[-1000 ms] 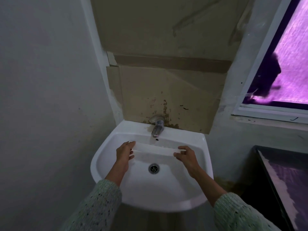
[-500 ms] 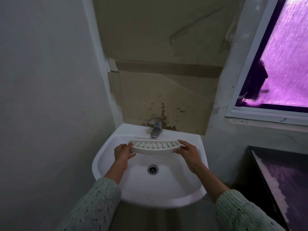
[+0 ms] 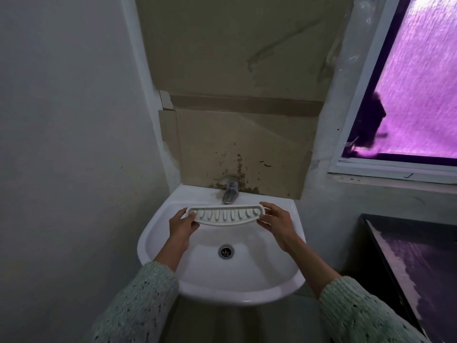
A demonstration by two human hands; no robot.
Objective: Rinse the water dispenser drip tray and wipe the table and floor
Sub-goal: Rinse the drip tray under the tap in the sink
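Observation:
A white slotted drip tray (image 3: 226, 215) is held level over the white sink (image 3: 173, 276), just below the metal tap (image 3: 230, 193). My left hand (image 3: 181, 226) grips its left end and my right hand (image 3: 277, 222) grips its right end. The slotted face of the tray is turned toward me. No water stream is visible from the tap. The sink drain (image 3: 225, 251) lies below the tray.
Brown cardboard (image 3: 242, 149) covers the wall behind the tap. A grey wall stands close on the left. A window with purple glass (image 3: 420, 95) is at the right, and a dark glossy surface (image 3: 420, 263) sits beside the sink at lower right.
The tray has been turned so its slotted face shows to me, where only its plain side showed a second ago. Both hands kept their hold on its ends.

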